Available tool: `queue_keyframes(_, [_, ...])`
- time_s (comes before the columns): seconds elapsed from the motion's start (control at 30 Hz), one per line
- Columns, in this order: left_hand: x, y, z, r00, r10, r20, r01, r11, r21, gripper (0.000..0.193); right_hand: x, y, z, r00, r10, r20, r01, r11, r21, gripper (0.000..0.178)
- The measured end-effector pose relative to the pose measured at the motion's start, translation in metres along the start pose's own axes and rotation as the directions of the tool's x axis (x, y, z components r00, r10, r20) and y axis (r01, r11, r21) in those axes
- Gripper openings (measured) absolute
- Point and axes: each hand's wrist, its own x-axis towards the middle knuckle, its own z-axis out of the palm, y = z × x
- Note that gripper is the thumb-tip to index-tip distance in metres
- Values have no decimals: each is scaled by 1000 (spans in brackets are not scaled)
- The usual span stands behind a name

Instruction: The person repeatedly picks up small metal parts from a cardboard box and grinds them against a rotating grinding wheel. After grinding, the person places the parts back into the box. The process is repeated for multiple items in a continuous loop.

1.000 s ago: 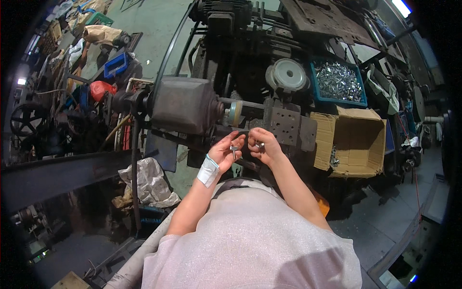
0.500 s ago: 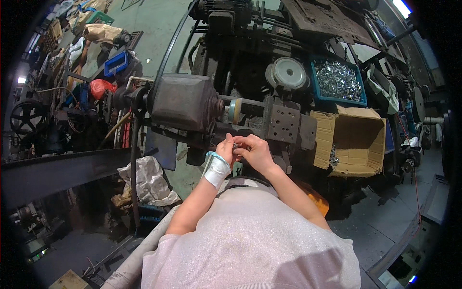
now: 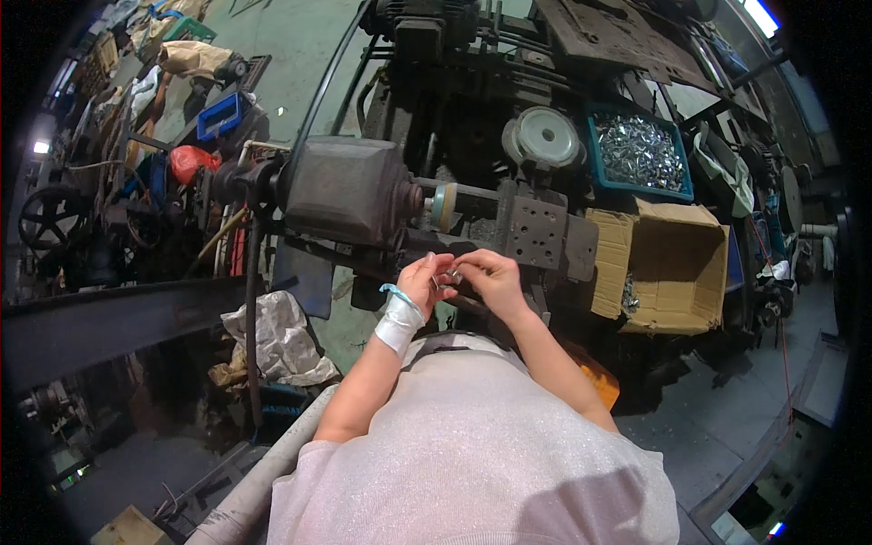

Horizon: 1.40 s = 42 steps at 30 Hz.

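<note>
Just in front of my body, both hands meet at a small shiny metal part point(image 3: 453, 272). My left hand point(image 3: 422, 280), with a white wrap and a light blue band at the wrist, curls its fingers round the part from the left. From the right, my right hand point(image 3: 493, 280) pinches the part with thumb and fingertips. Fingers cover much of the piece, so its exact kind does not show. Beyond my hands stands a dark, grimy machine with a boxy housing point(image 3: 341, 191) and a pale, yellow-edged wheel point(image 3: 443, 207) on its spindle.
Right of the wheel sits a drilled metal block point(image 3: 536, 232). A teal crate point(image 3: 595, 168) full of shiny metal parts stands at the far right, behind an open cardboard box point(image 3: 677, 263) with some parts inside. A crumpled whitish sack point(image 3: 277, 341) lies to the left.
My hands have drawn slightly apart, and the fingers of my left hand have loosened. More of the shiny metal part shows between them now.
</note>
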Motion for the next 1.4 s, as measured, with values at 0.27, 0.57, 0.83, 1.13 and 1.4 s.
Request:
queue_keyframes(0.27, [4,-2,1,983,162,84,-182,898,400,17,10,5,-2,973,217,-72,-189,941,282,14])
queue_keyframes(0.57, [22,-1,8,965,251,-74,-185,856,483,13,34,16,10,941,239,-240,-206,966,157,13])
queue_keyframes(0.83, [44,0,8,955,265,-134,-176,868,464,19,61,28,16,910,275,-312,-242,960,141,13])
queue_keyframes(1.13, [55,-7,5,930,343,-133,-236,834,500,20,65,29,17,911,256,-325,-232,966,109,10])
queue_keyframes(1.4, [27,0,-12,995,-82,54,78,994,71,23,39,13,6,945,277,-174,-211,923,321,15])
